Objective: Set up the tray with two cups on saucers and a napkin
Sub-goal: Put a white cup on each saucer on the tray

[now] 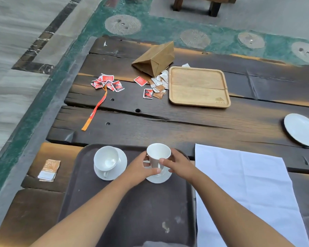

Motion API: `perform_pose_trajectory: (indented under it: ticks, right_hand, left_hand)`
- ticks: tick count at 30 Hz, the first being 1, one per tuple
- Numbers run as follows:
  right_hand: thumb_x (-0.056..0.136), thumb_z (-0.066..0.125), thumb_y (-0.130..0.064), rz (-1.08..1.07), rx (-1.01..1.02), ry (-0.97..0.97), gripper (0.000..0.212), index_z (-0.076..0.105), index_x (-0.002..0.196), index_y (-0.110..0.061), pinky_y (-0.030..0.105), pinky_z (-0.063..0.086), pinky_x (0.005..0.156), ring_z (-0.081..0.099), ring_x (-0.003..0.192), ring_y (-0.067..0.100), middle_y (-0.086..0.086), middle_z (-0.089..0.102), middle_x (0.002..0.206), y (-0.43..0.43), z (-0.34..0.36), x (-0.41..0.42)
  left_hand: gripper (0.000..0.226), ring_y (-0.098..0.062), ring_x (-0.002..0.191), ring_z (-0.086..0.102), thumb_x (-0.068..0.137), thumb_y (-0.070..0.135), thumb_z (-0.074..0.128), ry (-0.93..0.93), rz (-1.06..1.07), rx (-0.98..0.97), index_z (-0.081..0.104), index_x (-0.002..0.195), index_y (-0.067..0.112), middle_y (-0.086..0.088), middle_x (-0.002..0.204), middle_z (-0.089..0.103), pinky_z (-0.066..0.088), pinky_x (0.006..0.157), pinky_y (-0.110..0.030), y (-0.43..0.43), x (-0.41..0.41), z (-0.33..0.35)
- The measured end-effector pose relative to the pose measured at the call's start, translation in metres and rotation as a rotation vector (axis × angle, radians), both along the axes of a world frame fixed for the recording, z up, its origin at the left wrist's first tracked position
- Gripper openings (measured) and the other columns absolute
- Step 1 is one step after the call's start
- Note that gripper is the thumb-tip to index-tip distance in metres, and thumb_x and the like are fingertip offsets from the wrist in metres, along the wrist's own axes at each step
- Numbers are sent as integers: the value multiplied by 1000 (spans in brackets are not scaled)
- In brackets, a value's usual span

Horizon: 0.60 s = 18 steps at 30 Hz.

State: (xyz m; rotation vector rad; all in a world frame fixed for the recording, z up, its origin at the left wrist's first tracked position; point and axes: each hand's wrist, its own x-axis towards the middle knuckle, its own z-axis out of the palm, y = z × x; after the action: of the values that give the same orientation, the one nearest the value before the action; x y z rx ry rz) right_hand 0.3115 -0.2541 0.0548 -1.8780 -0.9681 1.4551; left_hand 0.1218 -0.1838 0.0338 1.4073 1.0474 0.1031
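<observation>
A dark brown tray (132, 211) lies on the near edge of the wooden table. At its far left a white cup (106, 158) stands on a white saucer (122, 163). To the right, a second white cup (157, 155) rests upright over another saucer (158, 179). My left hand (138, 169) and my right hand (178, 163) both grip this second cup from either side. A white napkin (243, 189) lies flat on the table just right of the tray.
A light wooden tray (198, 86) sits mid-table, with a brown paper bag (155, 58) and scattered red and brown sachets (107, 82) to its left. An orange strap (95, 111) lies nearby. A white plate (301, 129) is at the right edge; sachets (49, 170) lie left of the dark tray.
</observation>
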Motion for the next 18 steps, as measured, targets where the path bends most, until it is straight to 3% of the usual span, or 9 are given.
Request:
perform_pose_trajectory:
  ticks: [7,14,18]
  right_hand:
    - [93,70,-35,-54,-9,50,48,53,137,-26,28,53,93,60,120,6,-12,64,128,-3,-23,3]
    - [93,72,-31,-50,24,78,51,51,139,-25,34,52,101,60,123,9,-9,64,132,-4,-31,7]
    - [91,73,-33,-42,35,80,56,49,141,-28,26,49,102,60,123,3,-15,61,133,-8,-34,5]
  left_hand:
    - [72,2,116,61,66,41,84,36,-5,-43,52,130,47,20,123,65,51,101,-33,4,8,-12]
    - [70,12,110,60,66,36,85,16,37,-48,52,128,46,26,119,65,48,90,-20,0,12,-12]
    - [70,12,112,58,68,33,86,18,52,-35,51,129,45,31,117,64,50,93,-23,-3,10,-13]
